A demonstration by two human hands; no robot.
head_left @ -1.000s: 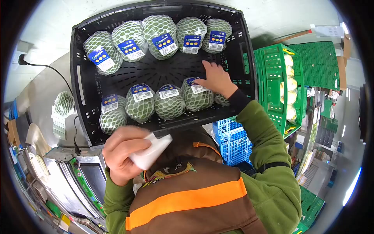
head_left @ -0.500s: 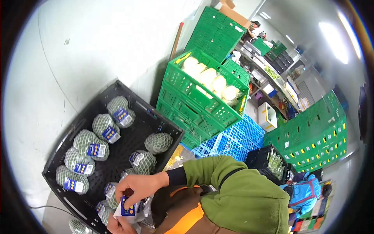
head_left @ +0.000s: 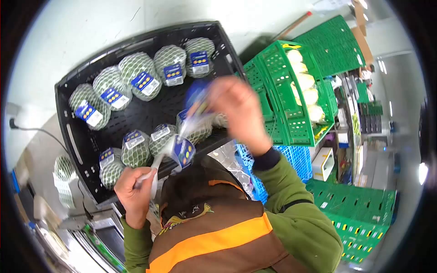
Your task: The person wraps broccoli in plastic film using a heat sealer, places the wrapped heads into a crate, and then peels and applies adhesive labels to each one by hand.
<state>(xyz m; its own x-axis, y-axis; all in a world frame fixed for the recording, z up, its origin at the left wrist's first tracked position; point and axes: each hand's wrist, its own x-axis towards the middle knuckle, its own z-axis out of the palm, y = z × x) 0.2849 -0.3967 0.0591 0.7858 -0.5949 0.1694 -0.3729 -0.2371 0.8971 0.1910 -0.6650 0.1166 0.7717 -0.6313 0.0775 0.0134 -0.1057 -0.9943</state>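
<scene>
A white strip of blue labels stretches between my two hands, in front of the black crate. My left hand pinches the strip's lower end at the crate's near edge. My right hand, smeared by motion, is higher up over the crate's right side, fingers closed on the blue label end of the strip. In the crate lie net-covered green produce pieces in two rows, most with a blue and white label. Part of the near row, such as this netted piece, is hidden behind the strip and my right hand.
Green crates stand right of the black crate, the top one holding pale produce. Blue plastic crates sit below them, and a green crate stack is farther right. A cable runs at left, near another netted piece.
My hands have moved apart, drawing the label strip out between them. My right hand has risen over the crate and my left hand shows more fully. The whole view has turned.
</scene>
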